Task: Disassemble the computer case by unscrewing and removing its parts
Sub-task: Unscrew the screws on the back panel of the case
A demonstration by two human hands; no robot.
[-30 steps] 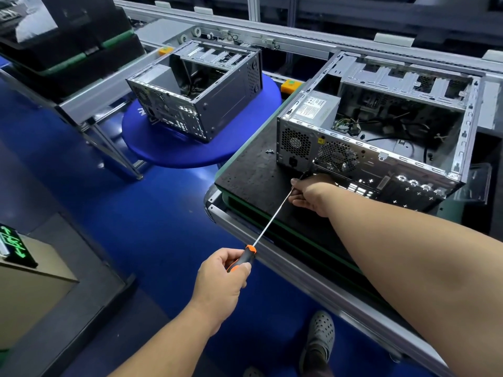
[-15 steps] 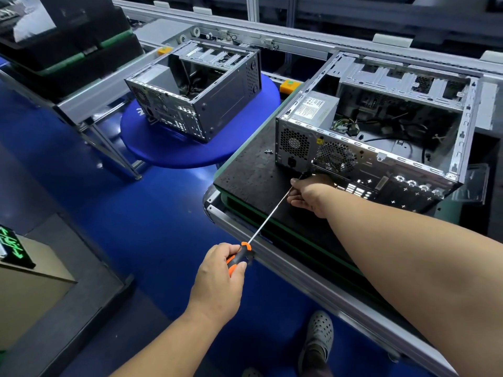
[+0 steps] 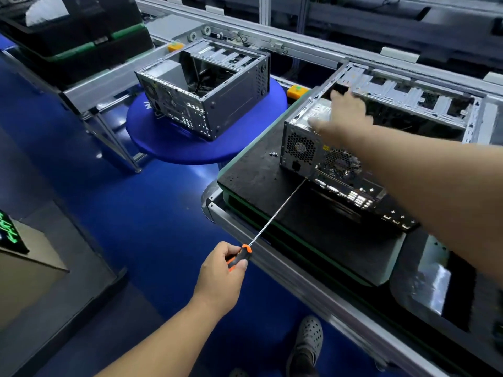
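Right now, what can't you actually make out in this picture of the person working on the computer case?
Head view only:
- Right hand: motion-blurred, so whether it touches the power supply is unclear.
- Screwdriver tip: too small to tell whether it meets a screw at the computer case.
- Case's back panel: partly hidden by the right forearm.
- Loose screws: too small to count.

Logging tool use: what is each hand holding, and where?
Left hand grips the screwdriver by its handle; right hand holds nothing.

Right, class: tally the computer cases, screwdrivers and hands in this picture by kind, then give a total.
Computer cases: 2, near case, far case
Screwdrivers: 1, screwdriver
Hands: 2, left hand, right hand
Total: 5
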